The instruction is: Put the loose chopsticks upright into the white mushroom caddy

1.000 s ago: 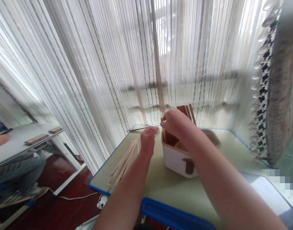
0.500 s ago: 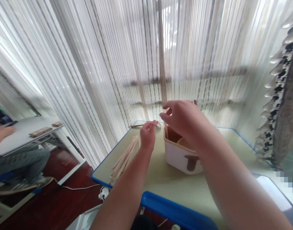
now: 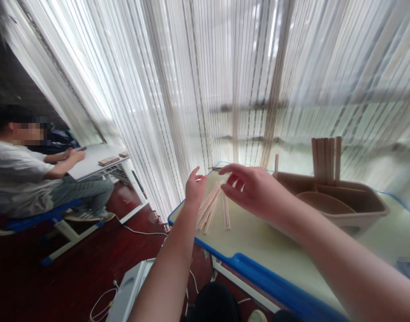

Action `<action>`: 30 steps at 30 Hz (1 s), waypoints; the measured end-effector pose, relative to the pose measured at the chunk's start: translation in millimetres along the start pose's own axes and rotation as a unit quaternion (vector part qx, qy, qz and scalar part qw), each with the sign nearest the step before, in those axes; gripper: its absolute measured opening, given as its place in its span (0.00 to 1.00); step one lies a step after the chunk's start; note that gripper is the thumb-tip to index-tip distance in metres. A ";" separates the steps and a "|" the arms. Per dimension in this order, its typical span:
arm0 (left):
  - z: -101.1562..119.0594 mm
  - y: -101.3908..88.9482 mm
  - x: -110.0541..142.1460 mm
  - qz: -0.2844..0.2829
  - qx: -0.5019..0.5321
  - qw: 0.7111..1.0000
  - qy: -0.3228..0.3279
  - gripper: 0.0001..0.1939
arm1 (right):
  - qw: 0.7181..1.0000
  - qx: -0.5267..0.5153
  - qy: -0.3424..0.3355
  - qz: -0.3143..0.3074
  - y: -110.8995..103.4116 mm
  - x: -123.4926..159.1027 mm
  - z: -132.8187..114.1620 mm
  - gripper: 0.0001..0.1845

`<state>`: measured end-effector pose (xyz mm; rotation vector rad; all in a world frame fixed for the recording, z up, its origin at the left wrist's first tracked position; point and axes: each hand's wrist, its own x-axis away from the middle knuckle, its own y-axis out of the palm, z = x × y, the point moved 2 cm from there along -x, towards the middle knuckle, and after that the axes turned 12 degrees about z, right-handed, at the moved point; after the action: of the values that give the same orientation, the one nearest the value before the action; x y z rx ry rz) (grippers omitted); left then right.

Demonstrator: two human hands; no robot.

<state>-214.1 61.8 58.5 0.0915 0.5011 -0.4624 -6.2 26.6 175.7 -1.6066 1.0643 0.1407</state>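
While forearms (image 3: 176,250) stretch forward, hands (image 3: 195,188) (image 3: 255,188) (fingers (image 3: 234,169) parted) hover near sticks (image 3: 211,206).

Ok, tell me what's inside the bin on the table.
Inside the bin, a group of sticks stands upright along the far side, and a curved brown piece sits nearer. The right arm covers the near left part; the floor can't be seen.
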 end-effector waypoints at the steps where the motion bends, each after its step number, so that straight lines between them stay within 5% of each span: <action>1: -4.1 -10.2 1.4 0.010 -0.026 0.999 0.028 0.24 | 0.999 0.030 0.010 -0.028 12.7 0.3 5.0 0.16; 5: -18.9 -33.9 10.4 0.048 -0.086 0.988 0.118 0.22 | 0.979 0.143 0.021 -0.144 67.8 6.9 31.2 0.18; 11: -42.4 -27.2 19.8 -0.136 -0.144 0.980 0.033 0.21 | 0.953 0.193 0.052 -0.228 117.3 22.8 50.1 0.15; 18: -30.7 -23.3 23.4 -0.248 -0.163 0.943 0.152 0.27 | 0.952 0.183 0.121 -0.216 120.9 23.6 58.6 0.18; 30: -41.9 -16.6 15.5 -0.261 -0.208 0.936 0.111 0.21 | 0.938 0.235 0.142 -0.211 118.4 26.4 72.8 0.15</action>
<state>-228.1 48.9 14.8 -0.4136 0.8427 -0.8606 -40.7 79.4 49.0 -1.3944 0.8566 -0.6099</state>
